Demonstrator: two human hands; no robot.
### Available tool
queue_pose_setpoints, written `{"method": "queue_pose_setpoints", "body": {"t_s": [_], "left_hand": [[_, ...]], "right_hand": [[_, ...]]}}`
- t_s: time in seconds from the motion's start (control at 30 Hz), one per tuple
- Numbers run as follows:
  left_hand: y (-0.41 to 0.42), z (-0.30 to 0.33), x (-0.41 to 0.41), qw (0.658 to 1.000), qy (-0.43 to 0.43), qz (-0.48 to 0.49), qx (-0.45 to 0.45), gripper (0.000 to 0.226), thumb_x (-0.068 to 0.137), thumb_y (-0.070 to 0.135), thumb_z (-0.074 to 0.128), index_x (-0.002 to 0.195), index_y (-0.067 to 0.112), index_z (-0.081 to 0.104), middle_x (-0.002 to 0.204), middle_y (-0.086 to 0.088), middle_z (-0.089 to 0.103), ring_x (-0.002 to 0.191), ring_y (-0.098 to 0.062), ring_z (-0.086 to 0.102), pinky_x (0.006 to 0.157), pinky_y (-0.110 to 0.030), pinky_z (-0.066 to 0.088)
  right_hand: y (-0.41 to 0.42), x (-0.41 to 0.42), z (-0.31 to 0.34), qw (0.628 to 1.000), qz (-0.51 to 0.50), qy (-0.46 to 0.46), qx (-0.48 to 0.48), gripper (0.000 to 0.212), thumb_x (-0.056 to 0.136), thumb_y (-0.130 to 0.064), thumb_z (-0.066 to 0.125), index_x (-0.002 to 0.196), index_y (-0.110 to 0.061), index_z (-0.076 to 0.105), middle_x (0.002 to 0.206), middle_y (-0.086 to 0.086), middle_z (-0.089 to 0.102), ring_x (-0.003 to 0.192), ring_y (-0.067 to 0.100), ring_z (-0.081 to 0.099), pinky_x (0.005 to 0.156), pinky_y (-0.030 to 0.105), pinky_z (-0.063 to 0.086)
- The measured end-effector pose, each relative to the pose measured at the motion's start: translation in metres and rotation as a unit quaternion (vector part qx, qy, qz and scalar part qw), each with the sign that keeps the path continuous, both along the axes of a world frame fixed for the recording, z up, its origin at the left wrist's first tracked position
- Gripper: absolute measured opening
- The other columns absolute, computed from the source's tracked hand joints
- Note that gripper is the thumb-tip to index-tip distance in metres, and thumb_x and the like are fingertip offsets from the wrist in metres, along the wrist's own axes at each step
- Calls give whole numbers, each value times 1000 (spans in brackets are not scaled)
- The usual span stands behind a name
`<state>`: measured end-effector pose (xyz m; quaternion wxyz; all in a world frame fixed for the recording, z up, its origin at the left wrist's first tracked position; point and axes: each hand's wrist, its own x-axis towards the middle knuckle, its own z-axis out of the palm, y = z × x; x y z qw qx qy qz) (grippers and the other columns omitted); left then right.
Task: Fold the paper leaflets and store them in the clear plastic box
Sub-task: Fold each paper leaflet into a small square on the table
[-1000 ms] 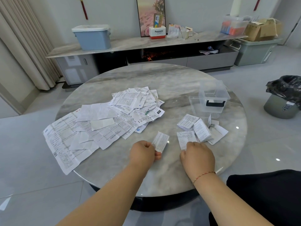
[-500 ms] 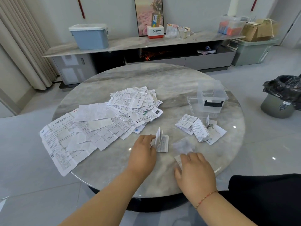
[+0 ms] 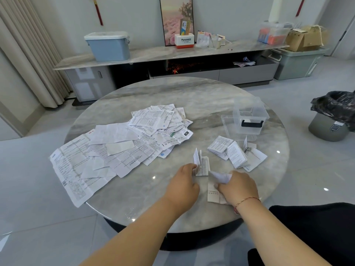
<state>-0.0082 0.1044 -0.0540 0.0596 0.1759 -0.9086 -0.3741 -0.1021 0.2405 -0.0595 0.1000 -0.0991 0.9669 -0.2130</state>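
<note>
- A folded leaflet (image 3: 202, 166) stands half-open on the round table (image 3: 192, 96), its flaps tilted upward, near the table's front edge.
- The left hand (image 3: 183, 184) pinches the lower left edge of this leaflet with curled fingers.
- Just to the right, a second leaflet (image 3: 216, 186) lies partly flat; the right hand (image 3: 238, 187) grips its raised upper corner, fingers curled round the paper.
- A small heap of folded leaflets (image 3: 235, 152) lies behind the right hand.
- The clear plastic box (image 3: 249, 120) sits behind that heap, lid off.
- A spread of unfolded leaflets (image 3: 119, 148) covers the table's left side.
- A bin (image 3: 332, 120) lined with a black bag stands on the floor at right.
</note>
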Motion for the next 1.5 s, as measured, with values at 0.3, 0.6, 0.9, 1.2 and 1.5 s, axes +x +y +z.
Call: {"method": "queue_pose_setpoints", "body": {"t_s": [0.3,0.6,0.9,1.2,1.5], "left_hand": [[18,45,21,833,-54,145,531,35,95,35,48,91,3,63,77,-14,68,68,-28,64,67,-35,52],[5,47,34,916,19,106,386,18,91,10,60,75,4,64,66,-7,64,56,-14,58,58,-24,52],[4,39,35,989,84,77,98,28,91,28,57,66,15,57,47,14,43,49,-3,39,49,-15,30],[-39,29,22,960,114,228,117,36,93,26,55,61,11,50,55,5,42,55,-14,39,53,-29,38],[-23,5,-33,942,63,216,248,20,91,10,57,109,18,53,83,-3,51,63,-14,57,45,-14,46]], "right_hand": [[18,13,46,883,134,-122,-434,26,76,14,61,74,-12,63,69,0,64,59,8,56,54,21,47],[13,22,56,829,162,-212,-492,29,60,-1,48,67,-12,75,83,7,72,80,17,64,66,26,48],[-9,37,45,922,226,-87,-302,21,82,-13,66,63,-23,67,52,-20,59,51,-5,51,53,7,36],[-15,18,38,967,165,83,-175,14,74,-13,62,61,-18,64,63,-6,62,61,8,54,56,15,40],[-36,-7,14,950,249,189,25,31,85,-24,44,115,-20,47,106,-2,62,104,21,55,91,32,30]]}}
